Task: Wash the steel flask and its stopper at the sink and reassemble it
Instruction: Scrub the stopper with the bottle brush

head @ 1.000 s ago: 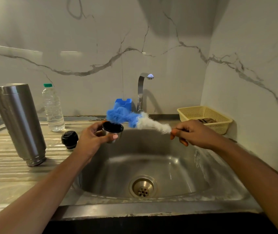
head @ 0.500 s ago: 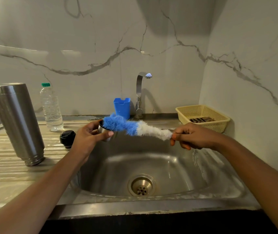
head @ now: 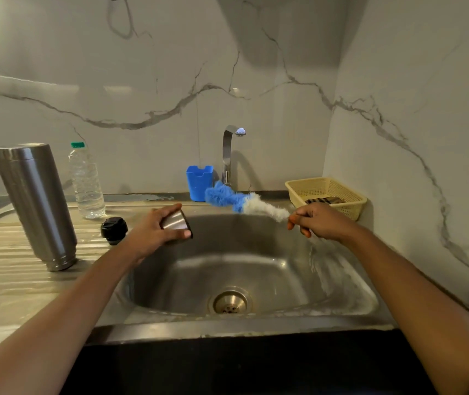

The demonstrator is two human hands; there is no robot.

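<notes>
Over the sink (head: 341, 280) the left hand (head: 153, 232) grips the tilted steel cup (head: 177, 220), the right hand (head: 319, 220) pinches the bottle brush (head: 239, 202) apart from it; scrubbing looks done, rinsing likely follows.

Kitchen — steel sink (head: 341, 283), tap (head: 229, 151).

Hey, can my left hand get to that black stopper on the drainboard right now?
Probably yes for reach: the black stopper sits just left of the left hand with nothing between them. But that hand grips the steel cup, so it would likely need to set it down first.
</notes>
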